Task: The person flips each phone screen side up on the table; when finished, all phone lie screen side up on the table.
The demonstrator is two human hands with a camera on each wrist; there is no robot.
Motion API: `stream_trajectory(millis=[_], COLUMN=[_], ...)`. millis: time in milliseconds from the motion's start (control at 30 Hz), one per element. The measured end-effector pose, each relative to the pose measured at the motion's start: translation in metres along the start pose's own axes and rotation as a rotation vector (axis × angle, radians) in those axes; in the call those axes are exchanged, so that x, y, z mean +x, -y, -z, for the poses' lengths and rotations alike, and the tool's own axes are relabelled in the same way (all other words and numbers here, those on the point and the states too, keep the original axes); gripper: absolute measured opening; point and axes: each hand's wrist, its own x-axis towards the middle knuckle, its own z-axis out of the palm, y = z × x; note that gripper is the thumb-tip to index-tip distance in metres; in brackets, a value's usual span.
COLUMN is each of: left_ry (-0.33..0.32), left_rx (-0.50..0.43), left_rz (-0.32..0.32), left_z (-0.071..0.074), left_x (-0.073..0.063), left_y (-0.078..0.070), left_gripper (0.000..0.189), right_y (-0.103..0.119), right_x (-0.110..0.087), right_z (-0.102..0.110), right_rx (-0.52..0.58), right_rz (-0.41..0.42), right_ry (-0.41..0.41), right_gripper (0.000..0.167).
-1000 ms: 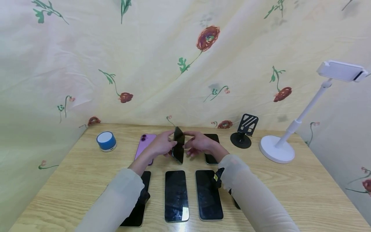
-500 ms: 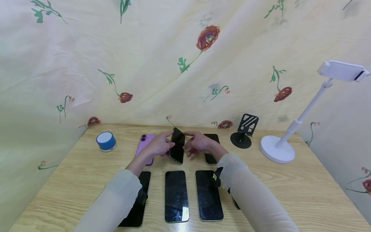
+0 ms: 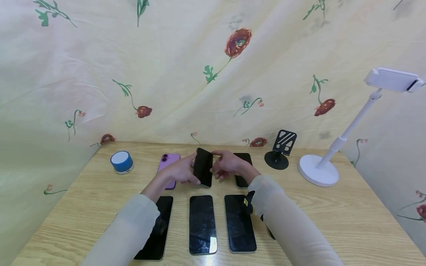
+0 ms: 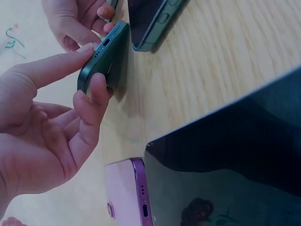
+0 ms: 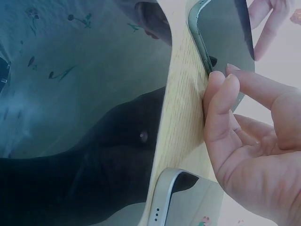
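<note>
In the head view a smartphone (image 3: 203, 168) with a black screen is held at a tilt over the back middle of the table. Its dark green edge (image 4: 107, 43) with a charging port shows in the left wrist view. My left hand (image 3: 181, 170) grips the left side, thumb at the near end and fingers curled against the phone. My right hand (image 3: 229, 163) has its index finger at the upper right corner and its thumb lower on the right edge. A purple smartphone (image 3: 170, 159) lies face down beside my left hand. Another dark phone (image 3: 244, 157) lies partly under my right hand.
Several dark phones lie in the front row, among them a middle one (image 3: 203, 225), a right one (image 3: 240, 225) and a larger one (image 3: 159, 236) under my left sleeve. Around them stand a blue speaker (image 3: 122, 162), a black phone stand (image 3: 277, 160) and a white stand (image 3: 318, 170).
The held phone has turned from nearly edge-on so that its screen now faces up more. My left hand has shifted slightly left and down, and its thumb has moved to the near end.
</note>
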Motion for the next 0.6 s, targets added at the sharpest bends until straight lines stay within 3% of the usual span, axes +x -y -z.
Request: stream_trajectory(millis=[333,600], left_ry=[0.018,-0.037], left_rx=[0.075,0.191], left_rz=[-0.02,0.031], left_z=[-0.004,-0.01], left_x=[0.001,0.004], left_y=[0.006,0.008], left_gripper=[0.121,0.121], right_y=[0.001,0.002], right_x=[0.002,0.003], right_z=[-0.001,-0.002], right_rx=[-0.047,-0.122], right_rz=[0.003,-0.007], right_ry=[-0.016,-0.052], right_gripper=[0.087,0.091])
